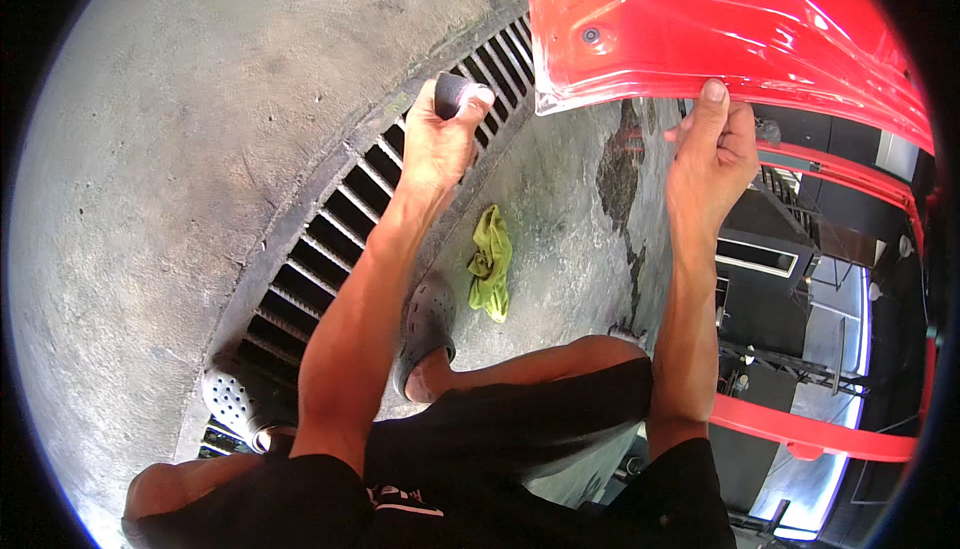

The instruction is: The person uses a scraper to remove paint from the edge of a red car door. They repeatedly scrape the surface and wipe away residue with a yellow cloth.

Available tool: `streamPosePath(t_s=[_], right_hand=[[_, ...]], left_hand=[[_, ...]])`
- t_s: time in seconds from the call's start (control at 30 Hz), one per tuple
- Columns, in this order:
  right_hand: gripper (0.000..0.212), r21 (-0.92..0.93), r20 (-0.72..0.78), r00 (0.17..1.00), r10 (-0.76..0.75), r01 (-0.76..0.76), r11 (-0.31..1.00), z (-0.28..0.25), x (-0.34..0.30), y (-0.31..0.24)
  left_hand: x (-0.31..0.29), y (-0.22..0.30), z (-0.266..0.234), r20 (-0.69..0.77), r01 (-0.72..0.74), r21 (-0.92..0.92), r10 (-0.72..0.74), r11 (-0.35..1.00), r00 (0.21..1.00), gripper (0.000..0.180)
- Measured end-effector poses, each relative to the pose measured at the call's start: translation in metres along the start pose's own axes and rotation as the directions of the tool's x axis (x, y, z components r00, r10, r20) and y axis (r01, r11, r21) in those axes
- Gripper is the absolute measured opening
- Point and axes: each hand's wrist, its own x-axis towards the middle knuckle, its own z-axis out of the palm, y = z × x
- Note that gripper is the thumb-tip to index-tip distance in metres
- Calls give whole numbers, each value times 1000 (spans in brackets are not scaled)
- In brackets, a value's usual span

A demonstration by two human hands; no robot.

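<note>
In my left hand (pixel 438 149) is a small, dark grey, bent piece of sandpaper (pixel 450 97), held between the thumb and curled fingers. That hand is over the floor grate, left of a glossy red car panel (pixel 650 34) and apart from it. My right hand (pixel 712 154) pinches the panel's lower edge, its thumb on the upper face and its fingers curled below, partly hidden. Along the panel's rim and near corner the surface looks pale and whitish. A round dark fitting (pixel 591 36) sits in the panel.
A crumpled yellow-green cloth (pixel 490 264) lies on the concrete floor (pixel 560 239) between my arms. The slotted metal drain grate (pixel 340 214) runs diagonally under my left arm. My clogs (pixel 428 324) stand at the grate. Red metal beams (pixel 815 429) stand at the right.
</note>
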Motion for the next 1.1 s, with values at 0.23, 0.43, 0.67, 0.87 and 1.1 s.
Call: streamPosePath(t_s=[0.23, 0.43, 0.67, 0.87, 1.1], right_hand=[[38, 24, 14, 999, 29, -29, 999, 6, -5, -10], [37, -10, 7, 999, 37, -37, 999, -1, -7, -5], [38, -1, -1, 1000, 19, -19, 1000, 0, -2, -7], [37, -29, -2, 1000, 29, -29, 999, -2, 0, -6], [36, -31, 7, 998, 59, -59, 998, -2, -8, -10]], left_hand=[[-11, 24, 40, 115, 161, -260, -135, 952, 984, 16], [-27, 17, 52, 34, 200, -281, -199, 938, 979, 17], [-29, 27, 62, -12, 241, -343, -260, 908, 965, 18], [-36, 20, 65, -3, 292, -366, -315, 884, 949, 13], [-34, 13, 65, -45, 245, -334, -275, 910, 960, 15]])
